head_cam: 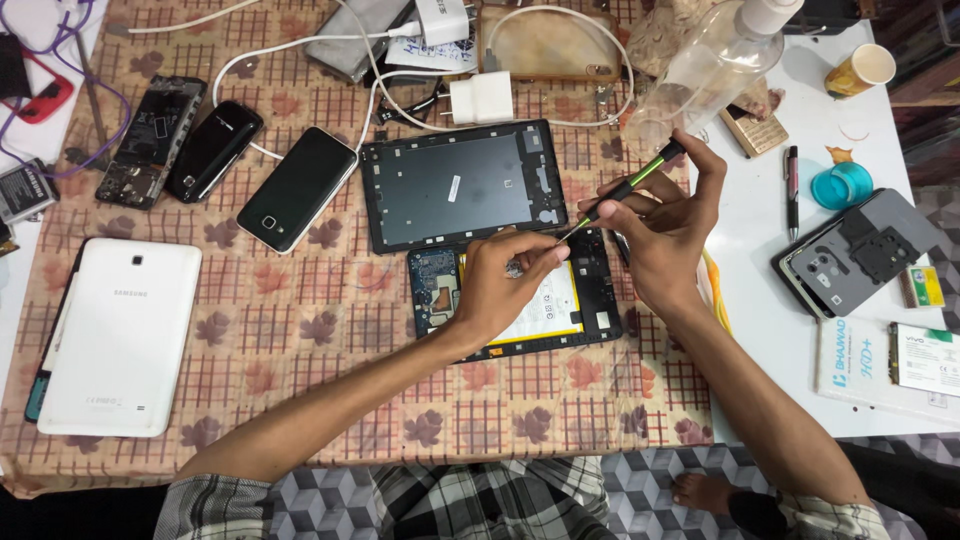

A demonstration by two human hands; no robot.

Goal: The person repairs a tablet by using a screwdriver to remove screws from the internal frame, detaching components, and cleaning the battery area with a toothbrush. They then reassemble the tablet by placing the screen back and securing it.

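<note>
While the left hand (pixel 497 290) presses curled fingers on the opened tablet (pixel 515 295), the right hand (pixel 660 225) pinches a screwdriver (pixel 625 190).

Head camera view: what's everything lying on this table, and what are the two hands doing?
Opened tablet: one, black frame, pale battery, centre, under the hands.
Back panel: one, dark grey, just above the opened tablet.
White tablet: one, face down, left side.
Black phones: two, upper left, side by side.
Stripped phone: one, black, circuitry showing, far upper left.
Chargers: two, white with cables, top centre.
Clear bottle: one, top right.
Paper cup: one, yellow, far top right.
Pen: one, dark, right.
Grey phone shell: one, right edge.
Screwdriver: one, black and green, in the right hand.
Left hand: resting on the opened tablet.
Right hand: gripping the screwdriver.
</note>
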